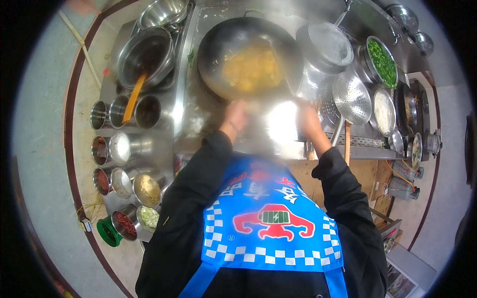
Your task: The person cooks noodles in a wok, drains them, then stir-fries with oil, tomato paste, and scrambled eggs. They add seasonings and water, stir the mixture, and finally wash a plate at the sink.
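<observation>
A large black wok (212, 52) stands before me, with steaming yellow food (253, 69) in its bowl. My left hand (237, 114) is at the wok's near rim, its fingers curled there; steam blurs the exact hold. To the right, my right hand (307, 116) is closed around the end of a thin-handled cooking utensil (286, 76). That handle slants into the wok, and its head is lost in the steam and food. Both hands are close to the front edge of the stainless-steel stove.
A perforated skimmer (352, 98), a pot (331, 43), chopped greens (382, 63) and a bowl of white food (384, 111) stand right. Left are a pot of dark liquid (145, 52) with a wooden-handled tool (134, 98) and several seasoning containers (120, 148).
</observation>
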Demonstrator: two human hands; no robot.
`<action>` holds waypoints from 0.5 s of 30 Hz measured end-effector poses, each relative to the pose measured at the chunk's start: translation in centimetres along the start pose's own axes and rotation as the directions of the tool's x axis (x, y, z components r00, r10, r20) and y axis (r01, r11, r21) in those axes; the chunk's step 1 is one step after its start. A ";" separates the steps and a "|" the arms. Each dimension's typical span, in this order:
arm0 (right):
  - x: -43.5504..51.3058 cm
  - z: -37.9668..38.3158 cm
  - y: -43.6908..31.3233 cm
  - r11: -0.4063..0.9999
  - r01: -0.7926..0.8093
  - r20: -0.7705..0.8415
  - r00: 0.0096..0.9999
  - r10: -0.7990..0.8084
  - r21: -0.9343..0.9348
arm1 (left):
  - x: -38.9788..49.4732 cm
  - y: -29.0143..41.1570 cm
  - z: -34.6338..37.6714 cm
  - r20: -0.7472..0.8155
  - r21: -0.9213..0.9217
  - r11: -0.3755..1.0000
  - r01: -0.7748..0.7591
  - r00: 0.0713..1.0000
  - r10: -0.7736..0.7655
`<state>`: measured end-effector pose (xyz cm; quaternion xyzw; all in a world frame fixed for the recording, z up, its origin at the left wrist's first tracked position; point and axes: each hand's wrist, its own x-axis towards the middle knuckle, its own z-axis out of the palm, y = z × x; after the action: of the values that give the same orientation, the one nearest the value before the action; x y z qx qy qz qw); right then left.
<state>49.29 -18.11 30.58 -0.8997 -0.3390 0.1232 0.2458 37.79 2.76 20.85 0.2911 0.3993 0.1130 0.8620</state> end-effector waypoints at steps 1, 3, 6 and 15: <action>-0.4 0.0 -0.1 0.996 -0.079 0.023 0.997 0.078 0.031 | 0.0 0.0 0.1 -0.024 0.010 1.000 -0.023 0.999 0.024; -1.4 -0.3 -0.1 0.975 -0.183 0.064 0.982 0.176 0.122 | 0.0 0.0 0.2 0.008 -0.021 0.997 -0.068 0.998 0.068; -2.2 -0.9 0.2 0.990 -0.103 -0.050 0.993 0.109 0.101 | -0.1 -0.1 0.2 -0.011 -0.050 0.999 -0.011 1.000 0.011; 0.2 0.7 1.4 0.990 -0.089 -0.012 0.996 0.091 0.108 | 0.4 -0.4 -0.7 0.029 -0.042 0.999 -0.025 0.999 0.026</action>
<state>49.98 -18.67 29.25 -0.9005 -0.2889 0.1445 0.2911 37.55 2.91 20.03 0.2799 0.3806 0.1279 0.8720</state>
